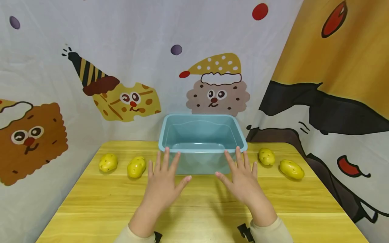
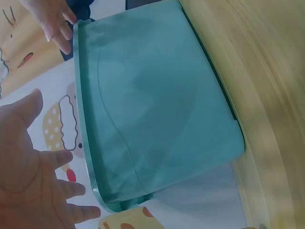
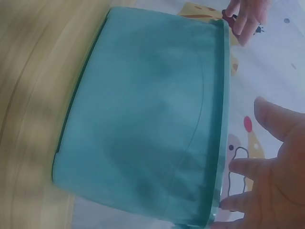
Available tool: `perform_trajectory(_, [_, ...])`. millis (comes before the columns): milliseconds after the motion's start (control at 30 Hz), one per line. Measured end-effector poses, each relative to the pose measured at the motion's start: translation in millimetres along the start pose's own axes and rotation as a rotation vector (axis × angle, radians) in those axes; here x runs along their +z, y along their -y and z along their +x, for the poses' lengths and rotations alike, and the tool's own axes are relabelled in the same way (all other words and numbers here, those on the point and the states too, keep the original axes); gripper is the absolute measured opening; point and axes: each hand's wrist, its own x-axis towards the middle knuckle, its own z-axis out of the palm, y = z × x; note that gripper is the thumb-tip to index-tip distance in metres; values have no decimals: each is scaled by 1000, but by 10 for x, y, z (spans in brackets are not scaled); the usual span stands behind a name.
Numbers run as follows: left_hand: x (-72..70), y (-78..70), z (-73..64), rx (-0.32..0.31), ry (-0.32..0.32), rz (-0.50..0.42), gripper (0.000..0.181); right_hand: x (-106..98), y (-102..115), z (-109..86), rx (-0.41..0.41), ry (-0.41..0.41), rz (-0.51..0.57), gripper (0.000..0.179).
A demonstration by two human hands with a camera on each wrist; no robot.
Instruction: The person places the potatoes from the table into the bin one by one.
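Head view: both hands are released, fingers spread, backs toward the camera, holding nothing. Our left hand (image 1: 162, 187) and right hand (image 1: 244, 185) reach forward over the table (image 1: 197, 209), with the bin (image 1: 200, 163) ahead of and between them. Fingertips overlap its near rim from above; the wrist views show no finger curled round it. Whether a fingertip grazes the edge, we cannot tell.

Count: 4 yellow potatoes. Inner left potato (image 1: 136, 167) lies just beside the left hand's fingers, outer left potato (image 1: 108, 162) farther out on that side. Rear right potato (image 1: 266, 157) lies ahead and outward of the right hand; front right potato (image 1: 291, 169) is farther outward.

Handling notes, our judgement:
1. Spread fingers suit a light, even approach. Any push on the near wall should be matched by both hands, since the bin looks light and could slide or twist.
2. The potatoes look smooth and rounded, likely to roll if nudged. We would cup from above, thumb opposing fingers.
3. Each hand should work its own side, avoiding crossed wrists.
4. Anything carried inward should clear the rim first, knuckles included.
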Motion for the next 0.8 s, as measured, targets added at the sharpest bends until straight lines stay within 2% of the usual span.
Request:
perform_trajectory(200, [-4, 97, 81, -12, -31, -42, 80, 13, -54, 61, 8, -19, 24, 83])
perform_trajectory(400, [17, 179, 169, 6, -81, -97, 76, 5, -107, 112, 21, -25, 35, 78])
perform_trajectory(800, [34, 302, 290, -15, -98, -141, 72, -6, -173, 197, 36, -14, 60, 78])
